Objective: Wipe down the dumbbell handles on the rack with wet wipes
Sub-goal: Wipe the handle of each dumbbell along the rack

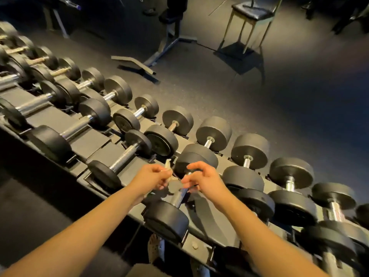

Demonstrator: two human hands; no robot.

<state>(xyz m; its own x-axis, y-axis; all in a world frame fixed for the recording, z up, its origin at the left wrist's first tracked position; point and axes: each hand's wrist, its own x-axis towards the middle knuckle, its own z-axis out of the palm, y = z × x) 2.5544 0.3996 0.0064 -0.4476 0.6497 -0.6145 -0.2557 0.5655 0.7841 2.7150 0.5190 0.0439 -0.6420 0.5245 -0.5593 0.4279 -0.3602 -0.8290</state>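
Left hand (151, 176) pinched the wet wipe (168, 166); right hand (203, 180) hung loosely curled, seemingly empty. The dumbbell handle (178, 197) lay just beneath both on the rack (194, 245), running near-to-far, with the wipe just to its left.

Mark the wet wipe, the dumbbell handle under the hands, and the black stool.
wet wipe (168, 163): head view, its upper tip.
dumbbell handle (178, 197): head view, knurled middle.
black stool (254, 12): head view, seat cushion.

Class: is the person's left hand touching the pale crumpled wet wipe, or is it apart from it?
Touching. The head view shows the left hand pinching the pale crumpled wet wipe in its fingertips, with no gap between them.
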